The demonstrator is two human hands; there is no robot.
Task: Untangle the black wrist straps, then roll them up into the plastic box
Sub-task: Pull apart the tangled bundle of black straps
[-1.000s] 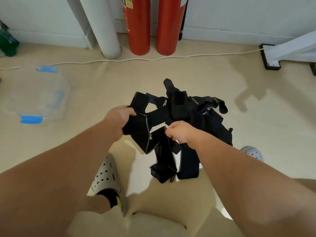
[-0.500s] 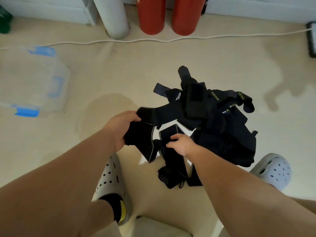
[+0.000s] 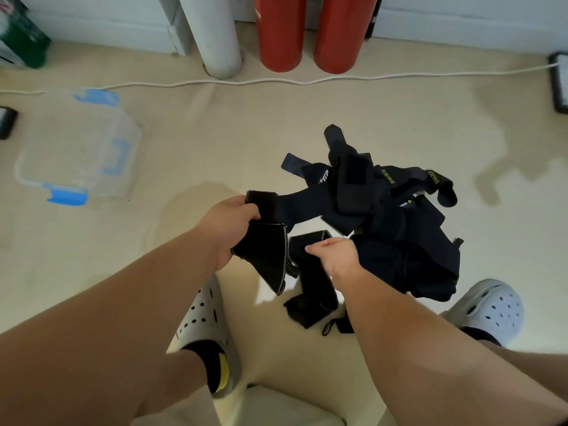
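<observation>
So the black wrist straps (image 3: 384, 216) are sitting in a heap on the floor (image 3: 215, 133) now, where a second ago the whole bundle was hanging up in the air between both hands. The left hand (image 3: 229, 224) is clenching one wide strap end and drawing it out to the left, so a band is stretching from it back into the pile. The right hand (image 3: 336, 256) is curling onto a narrower strap just beside it, looks like a pinch. I'd say one strap is starting to come loose, but nothing's rolled yet. The plastic box (image 3: 76, 179) is waiting well off to the left.
</observation>
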